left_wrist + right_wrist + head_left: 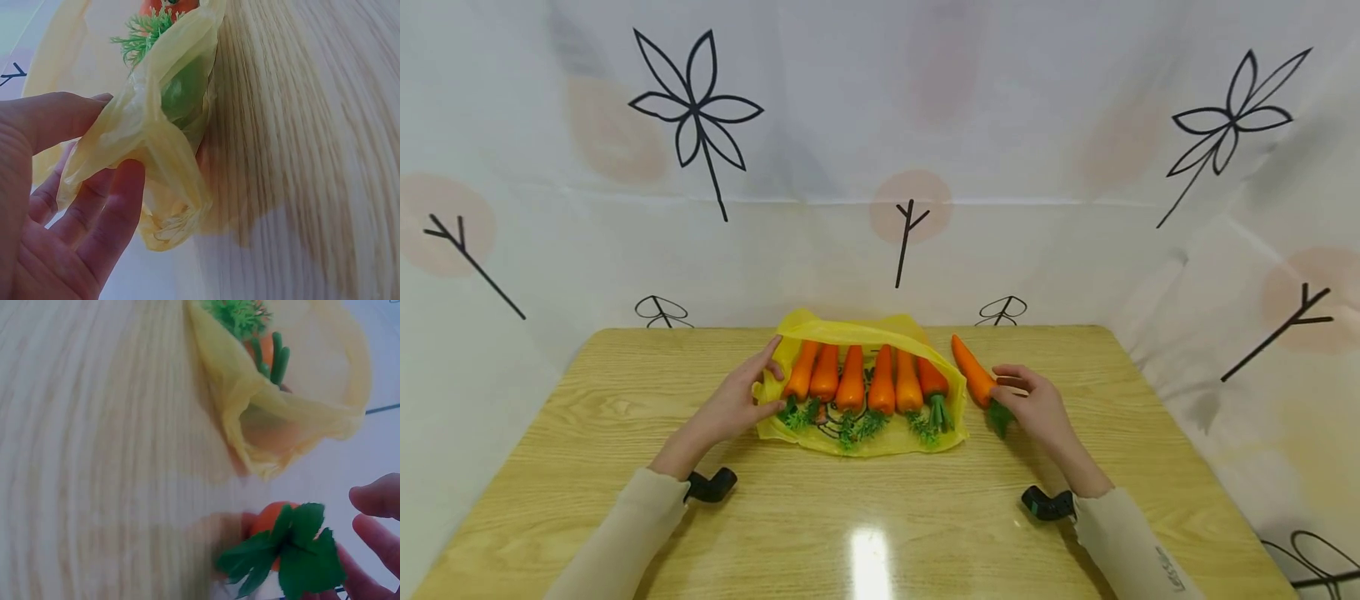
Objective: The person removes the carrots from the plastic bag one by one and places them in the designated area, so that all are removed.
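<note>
A yellow plastic bag [865,446] lies with its mouth toward me, holding several orange carrots [850,379] with green tops in a row. My left hand [733,404] pinches the bag's left edge between thumb and fingers. The left wrist view shows the thin film [134,125] bunched in that hand [81,206]. Outside the bag, to its right, one more carrot [972,371] with broad green leaves [306,550] rests on the table. Beside that carrot is my right hand [1033,408], its fingers loosely spread; whether they touch it is hard to tell.
A wood-grain table [880,500] carries everything. Behind and at both sides hangs a pale cloth [820,150] with black line drawings of flowers and twigs. Black wrist devices [713,485] sit at both cuffs.
</note>
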